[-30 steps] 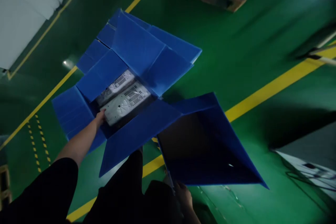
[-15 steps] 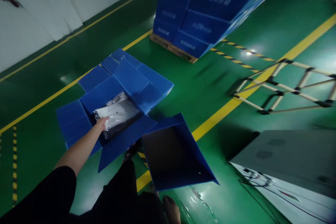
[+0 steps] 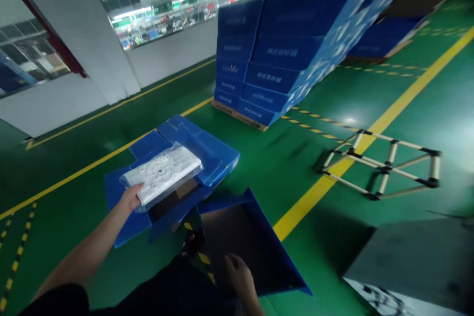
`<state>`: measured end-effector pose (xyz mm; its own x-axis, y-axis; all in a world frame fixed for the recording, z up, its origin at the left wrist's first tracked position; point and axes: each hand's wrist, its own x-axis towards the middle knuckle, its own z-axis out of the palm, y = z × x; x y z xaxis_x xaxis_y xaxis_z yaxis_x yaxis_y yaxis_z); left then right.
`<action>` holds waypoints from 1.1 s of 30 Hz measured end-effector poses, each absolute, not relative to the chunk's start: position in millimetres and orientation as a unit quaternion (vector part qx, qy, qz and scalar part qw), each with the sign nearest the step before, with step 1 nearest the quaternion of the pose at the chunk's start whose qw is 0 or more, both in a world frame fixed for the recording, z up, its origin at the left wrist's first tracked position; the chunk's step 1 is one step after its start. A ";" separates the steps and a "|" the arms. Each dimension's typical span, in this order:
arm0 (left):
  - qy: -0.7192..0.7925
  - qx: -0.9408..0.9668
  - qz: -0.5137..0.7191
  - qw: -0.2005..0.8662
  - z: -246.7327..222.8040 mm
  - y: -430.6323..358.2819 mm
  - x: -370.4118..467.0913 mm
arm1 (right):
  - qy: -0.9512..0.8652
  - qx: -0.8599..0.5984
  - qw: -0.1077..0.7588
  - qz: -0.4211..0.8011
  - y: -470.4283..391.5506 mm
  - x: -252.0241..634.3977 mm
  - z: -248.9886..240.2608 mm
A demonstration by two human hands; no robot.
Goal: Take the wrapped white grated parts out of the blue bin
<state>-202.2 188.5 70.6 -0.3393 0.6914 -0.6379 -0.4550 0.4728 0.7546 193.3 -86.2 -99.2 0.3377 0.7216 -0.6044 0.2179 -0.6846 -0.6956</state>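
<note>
**Bagged white panel held over open blue box**

Left hand (image 3: 132, 196) grips the near end of a flat white panel (image 3: 163, 174) sealed in a clear plastic bag. Thumb lies on top, the other fingers are hidden beneath, so it reads as a pinch across the panel's thickness. The panel sits in the air above the open blue box (image 3: 218, 155) on the green floor (image 3: 296, 158), far end tilted slightly up.

Handling judgement: it holds its line from a one-ended grip, so it looks stiff and fairly light. The bag film looks slick and loose; a grip on film alone could slide. Better purchase is on the panel's edge, through the bag. The moulded, vented face may be brittle at the corners.

Right hand (image 3: 239, 271) rests low on the rim of a second, empty blue box (image 3: 240, 242) close to the person's legs; fingers blurred, cannot tell whether they are curled or spread.
</note>
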 end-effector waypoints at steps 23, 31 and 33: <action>0.178 0.239 0.339 0.892 164.3 72.8 25.1 | -0.177 -0.431 0.802 0.373 9.5 196.4 240.1; 0.389 0.500 0.287 0.719 166.3 89.2 53.2 | -0.429 -0.669 0.599 -0.098 -31.9 242.9 253.3; 0.320 0.541 0.318 0.710 189.3 86.0 50.4 | -0.516 -0.661 0.477 -0.262 -37.8 255.5 252.6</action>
